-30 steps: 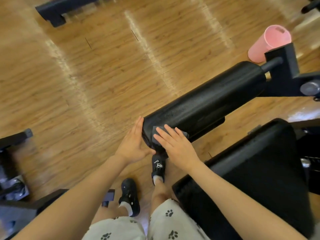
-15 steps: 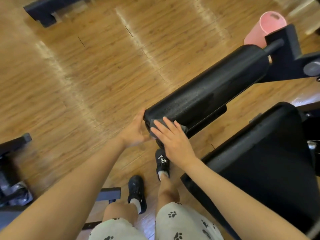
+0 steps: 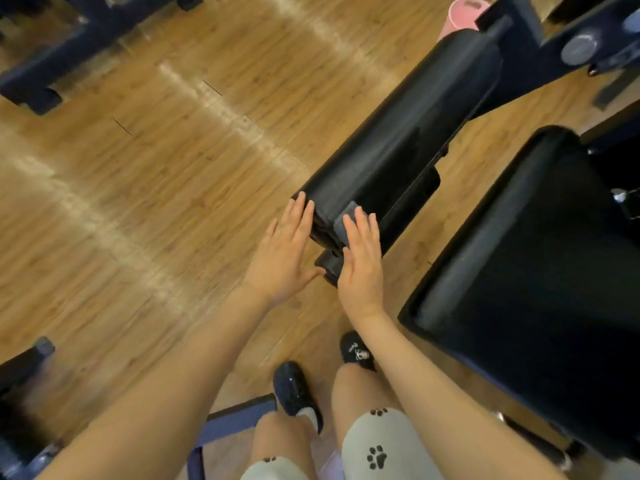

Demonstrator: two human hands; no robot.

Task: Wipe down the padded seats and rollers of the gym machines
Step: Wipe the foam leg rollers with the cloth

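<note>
A long black padded roller (image 3: 408, 133) runs from the middle of the view up to the right, fixed on a dark machine arm (image 3: 585, 46). My left hand (image 3: 287, 251) lies flat with straight fingers against the roller's near end. My right hand (image 3: 362, 261) presses a small grey cloth (image 3: 343, 221) onto that same end with straight fingers. A large black padded seat (image 3: 540, 265) sits to the right of my right arm.
Wooden plank floor (image 3: 156, 168) spreads to the left. A pink cylinder (image 3: 460, 15) stands behind the roller's far end. Dark machine feet lie at the top left (image 3: 41, 64) and bottom left (image 3: 24, 368). My legs and black shoes (image 3: 298, 393) are below, over a blue frame bar (image 3: 228, 420).
Both hands have slid down onto the roller's near end face, the cloth moving with my right hand. The view has shifted, so the roller now sits higher and steeper.
</note>
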